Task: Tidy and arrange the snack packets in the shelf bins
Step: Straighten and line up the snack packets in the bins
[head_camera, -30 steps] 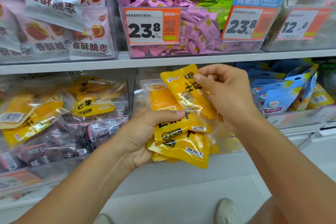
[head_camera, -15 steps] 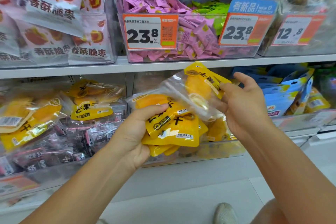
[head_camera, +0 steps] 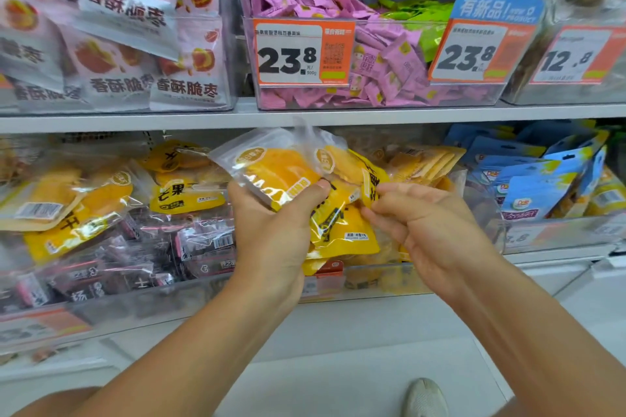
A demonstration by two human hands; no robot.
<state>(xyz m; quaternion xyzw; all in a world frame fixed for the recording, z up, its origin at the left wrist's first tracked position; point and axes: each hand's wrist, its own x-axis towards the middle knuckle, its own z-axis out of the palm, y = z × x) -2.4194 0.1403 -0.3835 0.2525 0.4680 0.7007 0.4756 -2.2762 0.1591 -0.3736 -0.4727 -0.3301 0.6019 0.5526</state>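
In front of the lower shelf, left hand (head_camera: 271,234) clenched round a fanned stack (head_camera: 325,213) of yellow packets; right hand (head_camera: 426,230) now pinching one packet's edge, no longer lifting it clear; likely squaring the stack; beyond, mango bin (head_camera: 372,281) awaiting refill.

Orange price tag reading 23.8 (head_camera: 303,51) at upper centre, second 23.8 tag under a blue sign (head_camera: 482,44) to its right, 12.8 tag (head_camera: 572,56) at upper right, grey shelf edge (head_camera: 135,120) across the middle, pale shoe (head_camera: 426,398) at bottom right
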